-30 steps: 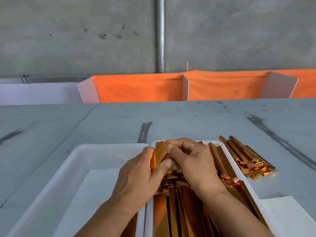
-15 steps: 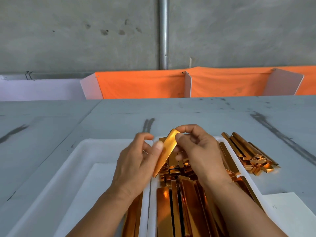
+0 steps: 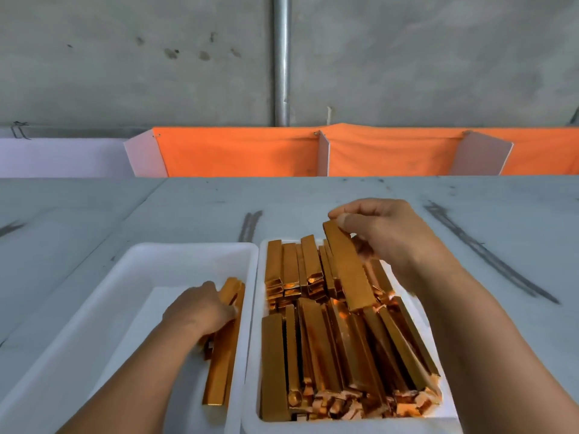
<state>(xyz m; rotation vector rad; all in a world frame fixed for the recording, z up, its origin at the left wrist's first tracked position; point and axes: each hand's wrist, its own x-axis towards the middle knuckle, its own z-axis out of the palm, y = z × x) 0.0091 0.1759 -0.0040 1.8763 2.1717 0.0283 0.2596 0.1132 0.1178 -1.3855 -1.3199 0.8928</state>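
Two white trays stand side by side on the grey table. The right tray [image 3: 250,386] is packed with several long gold boxes [image 3: 316,349] in two rows. My right hand [image 3: 391,239] pinches the far end of one flat gold piece [image 3: 349,270] and holds it tilted above that pile. In the left tray [image 3: 188,249], a few gold boxes [image 3: 219,371] lie along the right wall. My left hand [image 3: 200,311] is down in this tray, fingers curled over the far end of a gold box [image 3: 231,291] there.
A white sheet [image 3: 138,346] lines the left tray's floor. The grey table [image 3: 313,195] has dark streaks. Orange cloth panels [image 3: 238,155] with white dividers stand at its back edge, before a concrete wall with a metal pipe [image 3: 281,57].
Both hands held one gold piece together above the right tray. Now my left hand has dropped into the left tray with a box, and my right hand has lifted another piece from the pile.
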